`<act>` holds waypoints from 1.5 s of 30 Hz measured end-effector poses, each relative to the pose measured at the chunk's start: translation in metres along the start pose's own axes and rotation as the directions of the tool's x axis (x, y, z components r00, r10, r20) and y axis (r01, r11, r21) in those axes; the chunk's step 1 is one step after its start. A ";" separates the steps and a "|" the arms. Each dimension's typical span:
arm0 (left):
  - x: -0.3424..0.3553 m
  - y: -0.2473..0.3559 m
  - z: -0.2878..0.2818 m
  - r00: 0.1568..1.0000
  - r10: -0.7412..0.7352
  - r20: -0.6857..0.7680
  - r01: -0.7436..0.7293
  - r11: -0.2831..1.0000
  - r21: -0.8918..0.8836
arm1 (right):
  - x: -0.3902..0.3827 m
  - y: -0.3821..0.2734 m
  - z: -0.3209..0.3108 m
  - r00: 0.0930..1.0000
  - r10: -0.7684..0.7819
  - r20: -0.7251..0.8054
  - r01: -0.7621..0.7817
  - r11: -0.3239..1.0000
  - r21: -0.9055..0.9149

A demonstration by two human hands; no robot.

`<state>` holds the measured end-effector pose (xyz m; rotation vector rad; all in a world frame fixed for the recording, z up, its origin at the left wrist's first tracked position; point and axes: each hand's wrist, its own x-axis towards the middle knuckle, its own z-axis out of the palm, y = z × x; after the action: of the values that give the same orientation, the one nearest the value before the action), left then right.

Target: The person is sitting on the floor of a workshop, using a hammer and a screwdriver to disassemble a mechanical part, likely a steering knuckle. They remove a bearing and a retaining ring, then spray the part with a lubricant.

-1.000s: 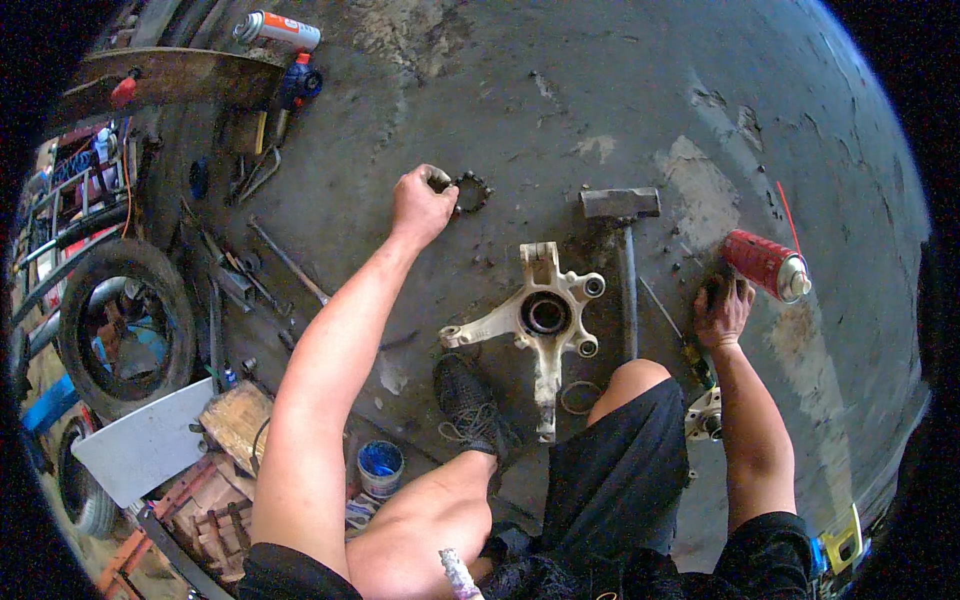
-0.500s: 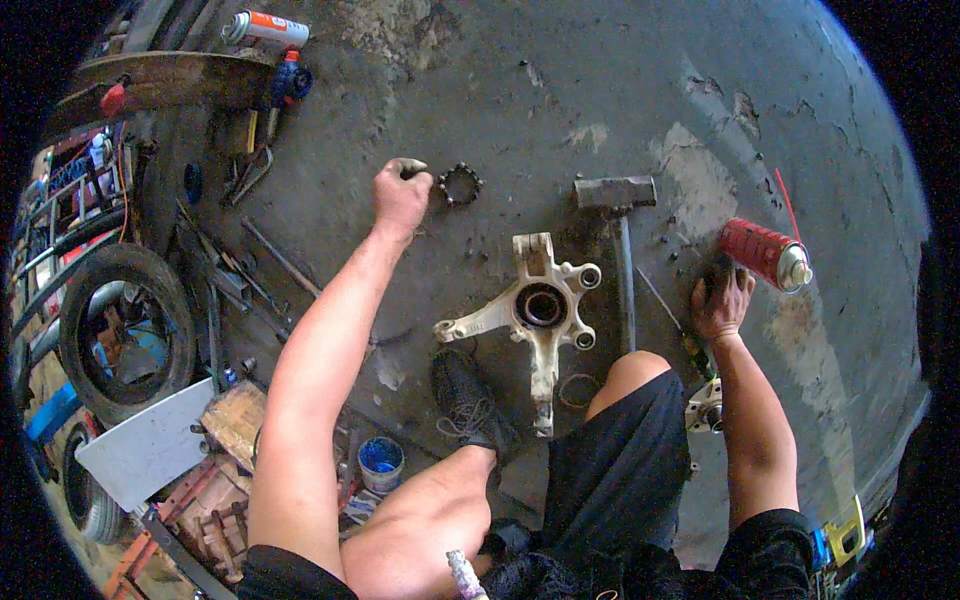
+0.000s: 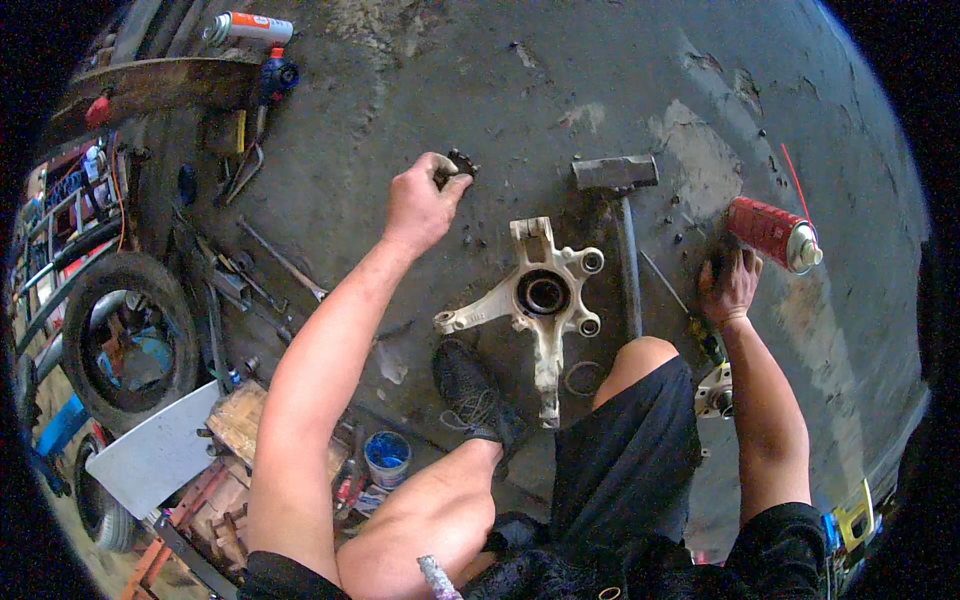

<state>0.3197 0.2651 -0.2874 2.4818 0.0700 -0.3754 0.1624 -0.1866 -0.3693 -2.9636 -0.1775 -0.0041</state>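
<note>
My left hand (image 3: 424, 200) has its thumb and fingers pinched on a small dark ring like a ball-bearing cage (image 3: 461, 165); the hand hides part of the ring. Low at the right, my right hand (image 3: 733, 284) is closed with fingers curled beside a red spray can (image 3: 768, 232) with a red straw; its fingertips are hidden, so what they hold cannot be made out. A pale metal steering knuckle (image 3: 547, 335) with a dark round bore lies on the floor between my hands.
A sledgehammer (image 3: 616, 174), a screwdriver (image 3: 665, 284) and a thin ring (image 3: 583, 378) lie near the knuckle. To the left are a tyre (image 3: 180, 330), a blue-stained tub (image 3: 388, 460) and scattered tools. A torch with a gas canister (image 3: 250, 28) lies far left.
My left hand has moved right and closed on the dark ring, which lay uncovered on the floor beside it. My right hand remains beside the spray can. The whole view has shifted slightly.
</note>
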 end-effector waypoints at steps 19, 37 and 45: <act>-0.006 -0.013 0.026 0.941 0.322 -0.107 -0.290 0.927 0.239 | -0.002 0.000 0.003 0.996 0.071 0.054 -0.071 0.997 0.010; -0.002 -0.024 0.042 0.897 0.407 -0.173 -0.350 0.892 0.284 | 0.003 -0.004 -0.002 0.998 0.017 -0.059 -0.015 1.000 0.028; -0.003 -0.029 0.043 0.893 0.419 -0.161 -0.343 0.869 0.358 | 0.004 -0.005 -0.004 1.000 0.015 -0.025 -0.014 0.999 0.048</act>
<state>0.3018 0.2635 -0.3366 2.7659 -0.4201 0.0895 0.1656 -0.1822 -0.3644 -2.9156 -0.1502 -0.0357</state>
